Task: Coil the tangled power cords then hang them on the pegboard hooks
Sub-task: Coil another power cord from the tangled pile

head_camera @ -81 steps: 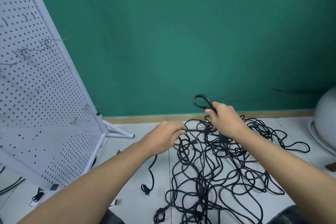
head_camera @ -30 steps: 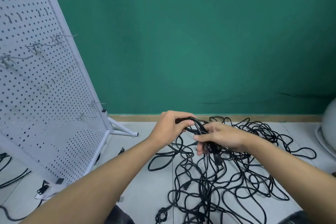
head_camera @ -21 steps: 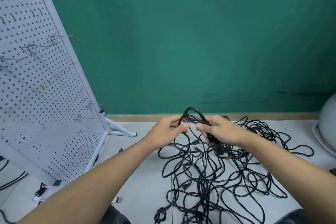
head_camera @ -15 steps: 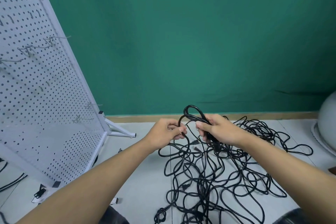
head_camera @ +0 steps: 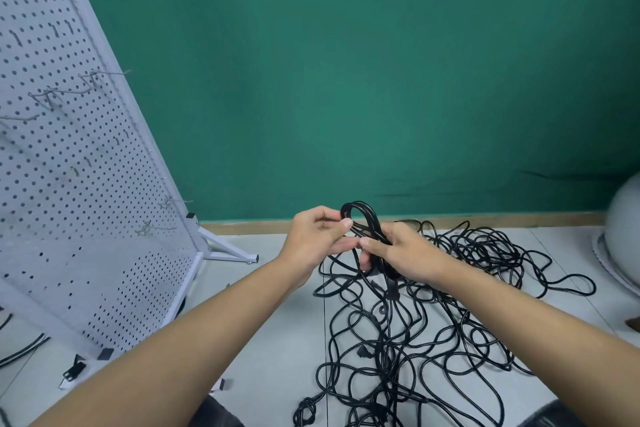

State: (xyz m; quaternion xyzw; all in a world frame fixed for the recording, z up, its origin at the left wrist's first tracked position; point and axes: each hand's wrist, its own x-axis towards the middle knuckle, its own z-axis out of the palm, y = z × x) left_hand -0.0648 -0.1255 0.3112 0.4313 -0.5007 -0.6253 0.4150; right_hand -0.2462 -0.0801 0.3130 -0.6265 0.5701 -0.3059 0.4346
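A pile of tangled black power cords (head_camera: 446,319) lies on the pale floor in front of me. Above its near-left part I hold a small coil of black cord (head_camera: 363,218), its loops standing up between my hands. My right hand (head_camera: 401,251) grips the lower part of the coil. My left hand (head_camera: 317,236) pinches a strand at the coil's left side. A white pegboard (head_camera: 69,184) leans at the left, with bare metal hooks (head_camera: 104,74) at its upper part and lower hooks (head_camera: 156,227) near its right edge.
The pegboard's white foot (head_camera: 230,251) juts onto the floor left of the cords. A green wall (head_camera: 346,80) stands behind. A pale rounded object (head_camera: 623,236) sits at the far right. More cord ends (head_camera: 20,352) and small clips (head_camera: 74,371) lie bottom left.
The coil has gained loops since the earliest frame. My left hand fed a strand from the pile up to the coil held by my right hand; both hands stay close together.
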